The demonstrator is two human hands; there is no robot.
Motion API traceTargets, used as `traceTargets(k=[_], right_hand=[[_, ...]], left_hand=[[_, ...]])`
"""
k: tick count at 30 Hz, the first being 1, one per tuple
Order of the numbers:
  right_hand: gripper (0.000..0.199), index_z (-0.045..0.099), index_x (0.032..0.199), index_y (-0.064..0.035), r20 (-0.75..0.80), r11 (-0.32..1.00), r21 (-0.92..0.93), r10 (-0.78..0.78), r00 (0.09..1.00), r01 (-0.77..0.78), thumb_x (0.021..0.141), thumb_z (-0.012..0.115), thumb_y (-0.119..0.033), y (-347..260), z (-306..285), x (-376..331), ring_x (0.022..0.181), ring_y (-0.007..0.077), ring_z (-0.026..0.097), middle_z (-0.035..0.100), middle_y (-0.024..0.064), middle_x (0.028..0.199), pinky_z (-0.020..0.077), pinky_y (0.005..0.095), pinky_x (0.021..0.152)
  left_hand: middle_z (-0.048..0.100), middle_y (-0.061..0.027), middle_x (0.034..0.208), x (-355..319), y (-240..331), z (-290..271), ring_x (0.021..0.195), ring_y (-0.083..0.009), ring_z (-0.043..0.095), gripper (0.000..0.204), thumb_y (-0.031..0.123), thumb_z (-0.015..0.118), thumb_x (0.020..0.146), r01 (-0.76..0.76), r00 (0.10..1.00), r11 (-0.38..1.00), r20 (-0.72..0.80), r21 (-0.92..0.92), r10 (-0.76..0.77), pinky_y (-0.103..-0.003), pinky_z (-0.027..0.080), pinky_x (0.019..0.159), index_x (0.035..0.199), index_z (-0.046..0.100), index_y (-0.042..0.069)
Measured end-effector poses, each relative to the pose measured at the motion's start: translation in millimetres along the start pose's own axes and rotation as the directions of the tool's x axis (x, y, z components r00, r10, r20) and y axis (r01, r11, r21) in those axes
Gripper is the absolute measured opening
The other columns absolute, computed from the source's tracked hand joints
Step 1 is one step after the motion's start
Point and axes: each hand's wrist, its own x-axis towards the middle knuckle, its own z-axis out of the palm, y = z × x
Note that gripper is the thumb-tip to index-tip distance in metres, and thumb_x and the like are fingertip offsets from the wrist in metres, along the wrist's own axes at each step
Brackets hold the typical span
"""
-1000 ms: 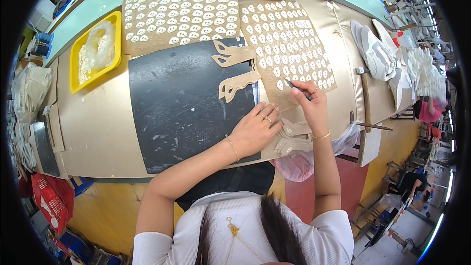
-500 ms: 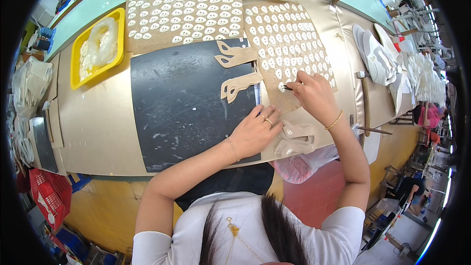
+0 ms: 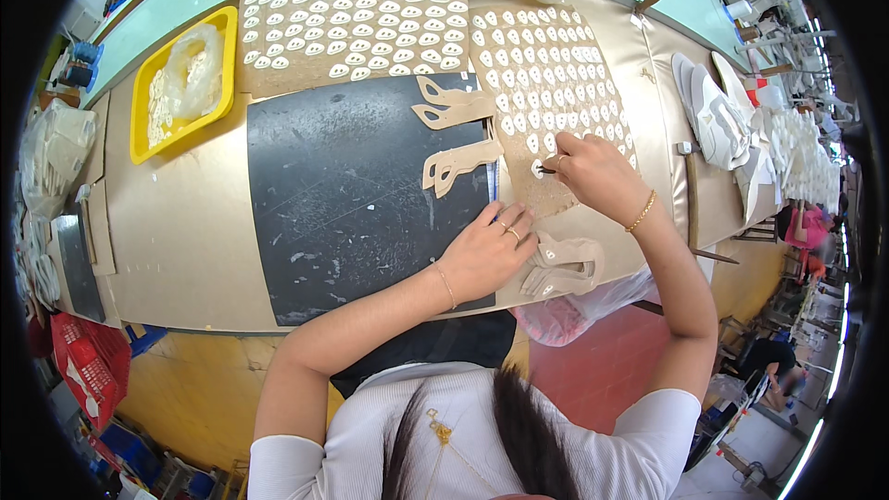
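The right hand [image 3: 593, 176] held a thin dark tool [image 3: 546, 169] in a pinched grip, the tool's long axis lying nearly level and its tip pointing toward nine o'clock at a small white piece on the brown card sheet [image 3: 556, 93]. That sheet sat at the two o'clock part of the table [image 3: 176, 241], its rows of white pieces running away toward twelve. The left hand [image 3: 486, 250] lay flat and open, fingers spread, pressing the near edge of the black mat [image 3: 361, 194] beside tan cut-out shapes [image 3: 565, 264]. At ten o'clock stood a yellow tray [image 3: 139, 120]; a second card sheet [image 3: 352, 9] lay at twelve. White shoes [image 3: 718, 116] lined the three o'clock side. The tool's tip was too small to identify, possibly a pick or tweezers.
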Motion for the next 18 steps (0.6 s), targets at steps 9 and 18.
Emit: traceTargets(k=[9, 18], right_hand=[[0.023, 0.078, 0.111, -0.0033, -0.009, 0.672, 0.647, 0.479, 0.878, -0.360, 0.089, 0.076, -0.011, 3.3, 40.9, -33.7, 0.073, 0.0153, 0.059, 0.062, 0.0053, 0.081, 0.0464, 0.0293, 0.067], [0.021, 0.078, 0.111, -0.0033, 0.076, 0.123, 0.975, 0.602, 0.795, -0.186, 0.091, 0.077, -0.010, -14.3, 68.1, -52.2, 0.078, 0.0068, 0.050, 0.058, -0.0028, 0.084, 0.0405, 0.0237, 0.070]], left_hand=[[0.066, -0.0149, 0.128, -1.4, -0.4, 3.6, 0.125, -0.0298, 0.057, 0.027, 0.018, 0.063, 0.086, -0.004, 1.000, 1.000, -0.024, 0.001, 0.004, -0.045, 0.042, 0.106, 0.109, 0.068, 0.005], [0.065, -0.0139, 0.124, 0.9, 0.4, 8.1, 0.122, -0.0286, 0.059, 0.028, 0.017, 0.062, 0.084, -0.006, 0.999, 1.000, -0.046, -0.016, 0.006, -0.045, 0.042, 0.110, 0.109, 0.067, 0.005]])
